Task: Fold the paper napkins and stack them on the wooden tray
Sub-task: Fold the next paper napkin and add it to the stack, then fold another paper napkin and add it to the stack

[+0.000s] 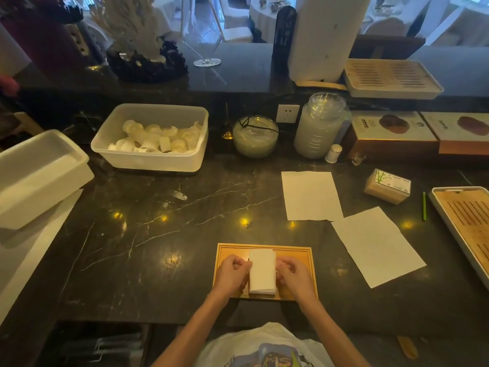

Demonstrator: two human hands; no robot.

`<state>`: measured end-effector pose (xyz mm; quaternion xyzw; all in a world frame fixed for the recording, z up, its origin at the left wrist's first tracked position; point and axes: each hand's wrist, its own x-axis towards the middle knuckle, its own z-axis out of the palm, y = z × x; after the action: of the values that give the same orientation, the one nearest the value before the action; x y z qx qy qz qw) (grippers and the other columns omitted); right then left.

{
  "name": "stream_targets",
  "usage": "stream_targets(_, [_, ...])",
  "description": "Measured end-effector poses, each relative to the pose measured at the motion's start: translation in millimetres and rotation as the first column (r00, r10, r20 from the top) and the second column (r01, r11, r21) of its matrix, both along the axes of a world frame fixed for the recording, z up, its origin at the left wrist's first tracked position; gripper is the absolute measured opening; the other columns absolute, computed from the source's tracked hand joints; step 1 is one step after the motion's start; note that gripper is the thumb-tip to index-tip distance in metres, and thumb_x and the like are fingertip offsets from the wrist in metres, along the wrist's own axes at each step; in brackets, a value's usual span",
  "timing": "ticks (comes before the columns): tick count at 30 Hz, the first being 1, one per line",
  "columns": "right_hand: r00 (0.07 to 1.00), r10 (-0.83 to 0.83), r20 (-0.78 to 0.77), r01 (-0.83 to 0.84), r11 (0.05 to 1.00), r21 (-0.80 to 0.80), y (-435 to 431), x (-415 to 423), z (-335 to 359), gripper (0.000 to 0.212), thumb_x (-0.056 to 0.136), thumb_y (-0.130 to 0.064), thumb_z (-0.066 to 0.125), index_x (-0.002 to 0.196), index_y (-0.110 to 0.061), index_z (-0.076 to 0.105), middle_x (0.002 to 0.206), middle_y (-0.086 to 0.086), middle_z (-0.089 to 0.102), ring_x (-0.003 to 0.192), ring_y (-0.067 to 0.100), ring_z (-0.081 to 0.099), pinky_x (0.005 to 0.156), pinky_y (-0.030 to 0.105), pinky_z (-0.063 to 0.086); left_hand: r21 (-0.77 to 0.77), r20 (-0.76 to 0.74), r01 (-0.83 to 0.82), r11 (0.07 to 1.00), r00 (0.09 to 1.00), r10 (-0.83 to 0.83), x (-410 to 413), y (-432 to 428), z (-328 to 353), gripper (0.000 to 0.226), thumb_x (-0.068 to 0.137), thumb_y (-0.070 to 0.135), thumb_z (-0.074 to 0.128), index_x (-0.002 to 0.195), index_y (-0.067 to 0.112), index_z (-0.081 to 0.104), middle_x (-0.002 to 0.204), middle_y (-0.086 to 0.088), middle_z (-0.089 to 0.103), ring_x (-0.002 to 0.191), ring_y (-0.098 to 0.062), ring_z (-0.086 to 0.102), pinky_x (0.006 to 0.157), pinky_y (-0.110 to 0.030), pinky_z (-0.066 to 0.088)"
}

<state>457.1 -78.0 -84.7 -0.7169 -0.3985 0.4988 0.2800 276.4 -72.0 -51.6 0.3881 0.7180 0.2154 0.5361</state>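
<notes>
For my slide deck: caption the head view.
Both hands square folded napkins on wooden tray.

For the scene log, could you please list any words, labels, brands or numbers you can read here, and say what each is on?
Nothing here reads clearly enough to quote.
Small packet with bamboo picture: printed label, too small.
Two flat boxes by the wall: small marks and lines of text, blurred.
Tall black object at the back: faint vertical characters, illegible.
T-shirt: a graphic, no legible words.

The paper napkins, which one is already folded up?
The folded napkin on the wooden tray, between the left hand and right hand. The two flat napkins lie unfolded on the counter.
</notes>
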Motion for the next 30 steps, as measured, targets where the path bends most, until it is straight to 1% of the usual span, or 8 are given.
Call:
stream_targets(3, [1.0, 0.003, -0.009, -0.003, 1.0, -0.019, -4, 0, -2, 0.027, 0.1, -0.023, 0.059, 0.125, -0.014, 0.064, 0.116, 0.004, 0.069, 0.092, 0.013, 0.068, 0.067, 0.018, 0.056, 0.016, -0.023, -0.001, 1.0, 1.0, 0.001, -3, -1, -4, 0.018, 0.099, 0.022, 0.061, 0.11, 0.009, 0.061, 0.104, -0.007, 0.067, 0.09, -0.019, 0.064, 0.086, -0.036, 0.055])
stream_targets(7, [0.995, 0.073, -0.074, -0.079, 0.993, -0.09, -11, -3, -2, 0.044, 0.103, -0.028, 0.052, 0.145, -0.014, 0.049, 0.137, 0.001, 0.059, 0.116, 0.016, 0.059, 0.087, 0.028, 0.057, 0.008, -0.022, 0.105, 0.994, 0.994, -0.105, -2, -9, -4, 0.039, 0.104, 0.023, 0.051, 0.141, 0.014, 0.05, 0.143, -0.006, 0.054, 0.126, -0.021, 0.053, 0.107, -0.037, 0.046])
stream_targets(9, [0.985, 0.107, -0.137, -0.125, 0.983, -0.135, -12, -6, 2, 0.048, 0.105, -0.032, 0.047, 0.15, -0.016, 0.04, 0.122, -0.014, 0.056, 0.104, 0.004, 0.057, 0.069, 0.011, 0.052, 0.011, 0.033, 0.137, 0.991, 0.99, -0.137, 3, -14, -3, 0.047, 0.107, 0.026, 0.045, 0.152, 0.014, 0.037, 0.154, -0.004, 0.044, 0.137, -0.02, 0.044, 0.112, -0.037, 0.04])
stream_targets(11, [0.97, 0.099, -0.223, -0.141, 0.974, -0.18, -11, -10, 6, 0.049, 0.106, -0.034, 0.043, 0.152, -0.02, 0.034, 0.109, -0.02, 0.051, 0.089, -0.004, 0.052, 0.058, 0.008, 0.047, 0.004, 0.134, 0.145, 0.989, 0.98, -0.144, 8, -18, -1, 0.048, 0.108, 0.029, 0.039, 0.155, 0.019, 0.031, 0.157, -0.001, 0.041, 0.131, -0.01, 0.044, 0.109, -0.031, 0.04])
stream_targets(15, [0.929, 0.053, -0.365, -0.139, 0.967, -0.214, -10, -17, 9, 0.059, 0.105, -0.042, 0.042, 0.157, -0.021, 0.026, 0.148, -0.003, 0.047, 0.126, 0.016, 0.051, 0.108, 0.039, 0.044, 0.001, 0.267, 0.193, 0.981, 0.946, -0.186, 16, -21, 2, 0.044, 0.109, 0.027, 0.035, 0.153, 0.029, 0.029, 0.14, 0.012, 0.048, 0.113, 0.002, 0.052, 0.083, -0.011, 0.043])
stream_targets(22, [0.877, 0.002, -0.48, -0.132, 0.963, -0.236, -8, -17, 7, 0.059, 0.103, -0.046, 0.043, 0.155, -0.02, 0.03, 0.144, 0.005, 0.053, 0.129, 0.024, 0.053, 0.115, 0.051, 0.039, -0.031, 0.306, 0.162, 0.986, 0.941, -0.145, 15, -19, -1, 0.049, 0.109, 0.031, 0.036, 0.156, 0.025, 0.028, 0.15, 0.004, 0.045, 0.129, -0.013, 0.048, 0.107, -0.032, 0.043])
stream_targets(27, [0.951, 0.034, -0.308, -0.106, 0.97, -0.221, 1, 7, 13, 0.056, 0.103, -0.047, 0.044, 0.15, -0.017, 0.039, 0.149, 0.007, 0.049, 0.134, 0.027, 0.048, 0.114, 0.052, 0.038, -0.027, 0.019, 0.054, 0.998, 0.998, -0.054, 14, -3, 0, 0.047, 0.107, 0.041, 0.036, 0.147, 0.019, 0.042, 0.145, -0.002, 0.053, 0.121, -0.016, 0.053, 0.092, -0.027, 0.039])
stream_targets(30, [0.987, -0.03, -0.16, 0.006, 0.99, -0.144, 25, 39, 21, 0.039, 0.102, -0.037, 0.052, 0.134, -0.015, 0.055, 0.129, 0.006, 0.061, 0.111, 0.019, 0.061, 0.093, 0.037, 0.053, 0.1, -0.157, 0.044, 0.994, 0.987, -0.028, 19, 29, 12, 0.034, 0.104, 0.043, 0.039, 0.121, 0.022, 0.06, 0.108, 0.004, 0.069, 0.092, -0.009, 0.062, 0.076, -0.03, 0.05])
